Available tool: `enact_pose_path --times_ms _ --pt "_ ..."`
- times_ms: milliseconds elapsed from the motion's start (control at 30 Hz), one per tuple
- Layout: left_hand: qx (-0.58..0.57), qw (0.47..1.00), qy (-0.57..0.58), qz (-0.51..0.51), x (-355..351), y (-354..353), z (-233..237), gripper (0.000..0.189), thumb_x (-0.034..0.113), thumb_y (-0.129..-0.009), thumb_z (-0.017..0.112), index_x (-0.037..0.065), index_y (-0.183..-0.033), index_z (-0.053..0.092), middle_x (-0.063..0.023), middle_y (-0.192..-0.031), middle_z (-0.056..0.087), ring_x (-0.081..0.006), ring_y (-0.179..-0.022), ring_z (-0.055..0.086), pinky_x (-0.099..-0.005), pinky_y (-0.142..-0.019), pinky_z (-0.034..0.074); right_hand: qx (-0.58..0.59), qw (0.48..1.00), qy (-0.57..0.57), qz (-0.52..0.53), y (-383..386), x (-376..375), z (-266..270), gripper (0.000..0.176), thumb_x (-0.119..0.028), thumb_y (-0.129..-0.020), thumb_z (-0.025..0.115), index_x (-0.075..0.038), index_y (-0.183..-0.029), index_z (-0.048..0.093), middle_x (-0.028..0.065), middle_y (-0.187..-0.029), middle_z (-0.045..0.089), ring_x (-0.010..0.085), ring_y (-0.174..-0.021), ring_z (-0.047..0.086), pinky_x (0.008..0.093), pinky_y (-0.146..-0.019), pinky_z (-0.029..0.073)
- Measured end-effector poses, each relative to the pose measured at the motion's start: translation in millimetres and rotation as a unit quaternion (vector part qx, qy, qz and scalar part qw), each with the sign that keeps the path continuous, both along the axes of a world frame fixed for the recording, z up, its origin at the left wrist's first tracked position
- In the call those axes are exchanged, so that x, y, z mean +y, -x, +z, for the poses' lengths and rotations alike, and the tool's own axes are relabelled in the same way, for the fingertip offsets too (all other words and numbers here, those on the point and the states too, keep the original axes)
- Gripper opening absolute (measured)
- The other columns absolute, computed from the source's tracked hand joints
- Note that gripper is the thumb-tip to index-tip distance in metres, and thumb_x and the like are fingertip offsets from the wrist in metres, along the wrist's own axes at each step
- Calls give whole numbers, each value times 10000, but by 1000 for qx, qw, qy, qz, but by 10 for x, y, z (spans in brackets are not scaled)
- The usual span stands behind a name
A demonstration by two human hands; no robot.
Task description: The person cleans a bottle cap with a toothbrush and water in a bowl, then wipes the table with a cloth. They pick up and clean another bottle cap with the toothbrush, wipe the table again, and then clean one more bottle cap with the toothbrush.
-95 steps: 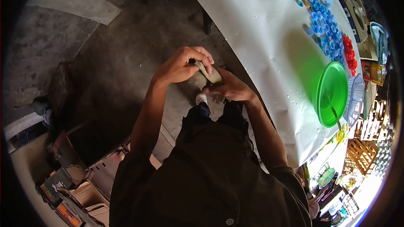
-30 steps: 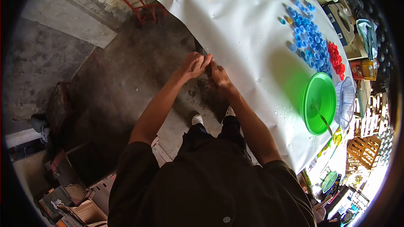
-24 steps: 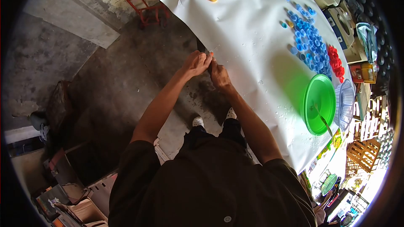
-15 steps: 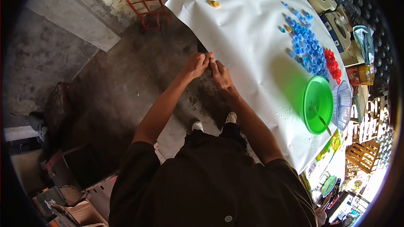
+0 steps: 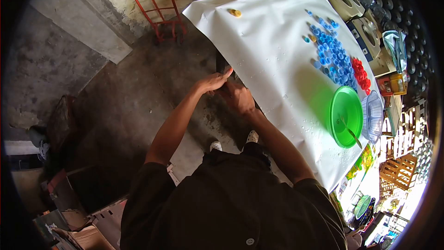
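My left hand [image 5: 213, 82] is held beside the near left edge of the white-covered table [image 5: 282, 32], its fingers stretched out flat towards the edge. Just below and to the right, almost touching it, my right hand [image 5: 241, 99] is curled closed with the knuckles up. Whatever it may hold is hidden from view. On the table lie a large group of blue bottle caps [image 5: 340, 60], a smaller heap of red bottle caps [image 5: 360, 74] and a few yellow caps [image 5: 236, 13] near the far left corner.
A green basin [image 5: 339, 125] with a spoon-like utensil [image 5: 352, 134] stands on the table's right side, beside a clear ribbed bowl [image 5: 371, 118]. A red hand truck [image 5: 159, 9] leans at the wall. Cream and dark appliances [image 5: 342, 1] line the far side.
Both hands have moved slightly down, and the left fingers have straightened out. A small orange piece that showed between the fingertips is no longer clearly visible. The view has shifted a little.
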State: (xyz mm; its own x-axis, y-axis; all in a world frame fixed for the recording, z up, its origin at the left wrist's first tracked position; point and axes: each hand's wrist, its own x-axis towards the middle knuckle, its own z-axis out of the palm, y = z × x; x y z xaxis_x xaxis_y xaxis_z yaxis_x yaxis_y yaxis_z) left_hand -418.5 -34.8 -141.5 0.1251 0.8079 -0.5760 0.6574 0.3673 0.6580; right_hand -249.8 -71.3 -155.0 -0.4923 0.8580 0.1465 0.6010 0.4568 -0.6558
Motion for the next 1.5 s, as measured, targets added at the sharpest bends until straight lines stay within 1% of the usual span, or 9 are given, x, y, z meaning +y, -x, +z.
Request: enact_pose_path --times_ms 167,267,367,500,633,933,1133,1333,1500 --pt "-112 923 -367 37 -443 15 54 478 436 -996 524 23 -1232 563 -245 -981 642 -415 -825 620 -466 -752 506 77 984 149 -58 -17 75 19 261 -282 -959 607 -42 -1050 650 87 -738 659 216 -556 597 370 -515 473" --pt "43 734 -676 -49 -682 -108 290 292 250 -987 560 0 -1139 554 -249 -1050 604 -399 -922 607 -466 -787 482 355 774 514 -101 53 13 219 261 -304 -1005 520 -79 -983 649 5 -634 549 112 -490 463 292 -423 362" --pt "-65 798 -599 -25 -728 -70 127 280 235 -995 524 -11 -1126 552 -233 -1073 564 -391 -968 575 -458 -801 476 428 683 585 -95 215 -124 308 310 -314 -1017 476 -73 -908 638 -15 -616 483 104 -432 391 272 -390 288" --pt "43 847 -527 -57 -646 102 36 264 250 -1031 465 21 -927 545 -189 -773 564 -389 -706 583 -456 -626 481 220 873 423 -100 311 -147 296 378 -296 -1027 411 9 -941 618 103 -661 570 178 -471 547 370 -409 434" --pt "143 780 -605 -72 -568 184 52 386 254 -1044 417 13 -775 555 -188 -595 549 -413 -582 567 -459 -552 468 151 974 137 -97 397 -212 332 438 -280 -1032 373 68 -955 628 314 -856 648 474 -714 649 529 -688 529" --pt "-46 975 -160 147 -322 181 352 566 412 -1039 368 6 -684 540 -122 -498 485 -263 -453 530 -425 -437 396 59 995 2 -79 456 -11 486 486 -284 -1039 418 34 -748 640 278 -665 615 479 -642 617 523 -646 516" --pt "-277 948 115 110 -266 483 406 621 690 -969 366 150 -667 418 48 -505 282 -86 -394 254 -268 -382 168 46 997 -61 14 433 -18 525 373 -337 -1015 428 -14 -1078 605 262 -771 666 468 -715 652 517 -665 544" --pt "-215 951 203 84 -307 531 459 745 875 -843 266 168 -749 483 50 -524 324 -75 -399 252 -253 -395 154 -17 992 -78 96 329 -312 624 387 -286 -916 604 -16 -1161 471 226 -946 681 430 -764 674 508 -669 553" --pt "-30 990 -133 47 -405 396 437 669 731 -917 304 107 -977 538 -68 -712 525 -226 -575 489 -353 -516 378 56 994 -84 47 322 -284 390 272 -213 -896 628 0 -1055 571 180 -766 673 370 -675 682 452 -583 529"
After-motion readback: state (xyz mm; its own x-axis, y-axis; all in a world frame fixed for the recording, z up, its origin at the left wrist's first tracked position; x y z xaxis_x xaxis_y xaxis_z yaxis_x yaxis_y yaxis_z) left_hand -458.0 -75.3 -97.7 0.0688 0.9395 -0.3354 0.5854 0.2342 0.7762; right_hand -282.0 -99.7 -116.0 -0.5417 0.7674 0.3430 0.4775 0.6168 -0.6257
